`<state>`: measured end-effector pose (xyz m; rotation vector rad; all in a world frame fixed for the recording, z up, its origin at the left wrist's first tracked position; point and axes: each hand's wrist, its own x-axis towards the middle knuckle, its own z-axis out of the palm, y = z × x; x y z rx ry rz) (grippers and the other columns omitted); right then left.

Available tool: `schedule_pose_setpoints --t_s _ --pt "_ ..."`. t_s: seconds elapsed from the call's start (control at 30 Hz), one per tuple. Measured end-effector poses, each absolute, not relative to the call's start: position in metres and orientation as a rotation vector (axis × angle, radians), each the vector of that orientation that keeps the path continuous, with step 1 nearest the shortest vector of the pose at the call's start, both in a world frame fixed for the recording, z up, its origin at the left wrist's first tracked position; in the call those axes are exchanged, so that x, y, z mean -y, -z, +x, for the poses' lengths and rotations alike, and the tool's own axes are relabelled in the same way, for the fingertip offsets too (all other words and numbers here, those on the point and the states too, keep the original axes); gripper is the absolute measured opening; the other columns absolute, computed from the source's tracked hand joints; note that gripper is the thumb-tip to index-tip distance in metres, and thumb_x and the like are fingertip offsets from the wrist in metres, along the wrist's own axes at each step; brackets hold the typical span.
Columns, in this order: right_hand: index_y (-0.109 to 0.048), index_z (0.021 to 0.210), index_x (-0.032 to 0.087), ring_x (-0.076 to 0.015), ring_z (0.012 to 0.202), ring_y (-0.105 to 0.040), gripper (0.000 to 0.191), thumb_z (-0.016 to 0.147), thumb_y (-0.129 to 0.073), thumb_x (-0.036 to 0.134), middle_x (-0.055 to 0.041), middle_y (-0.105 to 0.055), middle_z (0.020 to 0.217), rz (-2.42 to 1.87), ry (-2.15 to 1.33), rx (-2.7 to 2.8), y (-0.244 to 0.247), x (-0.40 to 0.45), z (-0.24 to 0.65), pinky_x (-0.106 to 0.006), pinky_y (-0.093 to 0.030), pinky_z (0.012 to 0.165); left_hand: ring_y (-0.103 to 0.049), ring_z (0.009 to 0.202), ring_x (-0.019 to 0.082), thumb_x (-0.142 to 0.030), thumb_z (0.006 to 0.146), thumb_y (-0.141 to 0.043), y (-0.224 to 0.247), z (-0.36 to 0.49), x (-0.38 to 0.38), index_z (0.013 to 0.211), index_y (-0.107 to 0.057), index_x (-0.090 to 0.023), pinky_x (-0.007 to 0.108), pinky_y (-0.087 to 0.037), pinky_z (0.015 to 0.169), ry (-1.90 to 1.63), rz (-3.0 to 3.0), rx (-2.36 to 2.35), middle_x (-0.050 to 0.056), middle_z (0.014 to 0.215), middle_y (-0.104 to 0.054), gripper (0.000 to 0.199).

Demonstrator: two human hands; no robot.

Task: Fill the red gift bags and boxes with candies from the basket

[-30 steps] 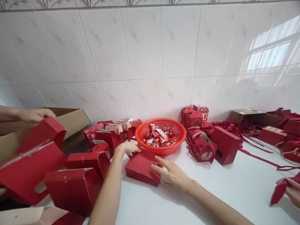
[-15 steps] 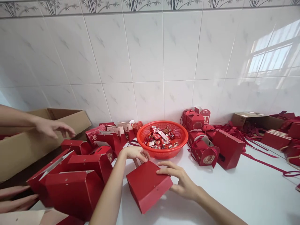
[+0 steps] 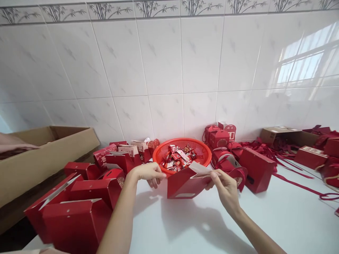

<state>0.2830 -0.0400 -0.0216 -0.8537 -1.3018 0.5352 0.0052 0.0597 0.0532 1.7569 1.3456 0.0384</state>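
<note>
At the near left, red boxes [image 3: 71,225] are stood upright on the counter [image 3: 286,211], with no ribbon seen on them. Beyond, one red box [image 3: 180,183] is held before the basket [image 3: 156,155], its pale flap pinched by the right hand [image 3: 227,190]. The left hand [image 3: 147,172] is half curled at its other edge; whether contact is made cannot be told. That box is judged unfinished: its flap is unclosed and no ribbon is seen. Plenty of wrapped sweets [image 3: 176,157] are left in the basket. Further right, ribboned boxes [image 3: 218,137] appear completed. Space is hemmed in by boxes and a carton [image 3: 39,162], over which another person's hand [image 3: 13,143] is seen.
</note>
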Motion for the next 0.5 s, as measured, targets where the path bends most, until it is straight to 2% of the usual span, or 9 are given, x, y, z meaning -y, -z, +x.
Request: schedule_pose_setpoints --t_s 0.1,0.27,0.4,0.5 --pt "-0.057 0.060 0.018 -0.0128 0.042 -0.054 0.046 0.090 -0.061 0.053 0.0014 -0.054 0.046 -0.953 -0.492 1.241 0.014 0.041 0.291 -0.023 -0.042 0.043 -0.069 0.076 0.023 -0.060 0.074 -0.068 -0.075 0.016 -0.041 0.079 -0.066 -0.014 0.033 -0.054 0.072 -0.298 1.986 -1.275 0.008 0.078 -0.071 0.046" --pt "-0.047 0.052 0.019 -0.0098 0.038 -0.043 0.056 0.084 -0.064 0.062 0.0028 -0.043 0.047 -1.045 -0.576 1.284 0.013 0.042 0.295 -0.023 -0.032 0.037 -0.064 0.096 0.022 -0.047 0.088 -0.059 -0.087 0.049 -0.017 0.098 -0.073 -0.017 0.031 -0.051 0.086 -0.770 2.174 -0.875 0.008 0.103 -0.071 0.035" --pt "-0.043 0.051 0.020 -0.0097 0.039 -0.040 0.061 0.086 -0.056 0.068 0.0022 -0.040 0.046 -1.050 -0.637 1.348 0.016 0.041 0.294 -0.024 -0.028 0.037 -0.059 0.108 0.023 -0.042 0.091 -0.060 -0.074 0.074 -0.014 0.111 -0.075 -0.022 0.031 -0.048 0.092 -0.763 2.288 -0.748 0.007 0.119 -0.066 0.031" --pt "-0.043 0.049 0.019 -0.0100 0.044 -0.037 0.065 0.090 -0.047 0.069 0.0001 -0.043 0.045 -1.032 -0.717 1.402 0.015 0.040 0.293 -0.025 -0.028 0.042 -0.061 0.102 0.022 -0.039 0.092 -0.058 -0.067 0.081 -0.015 0.116 -0.073 -0.022 0.029 -0.048 0.086 -0.615 2.357 -0.813 0.008 0.117 -0.064 0.033"
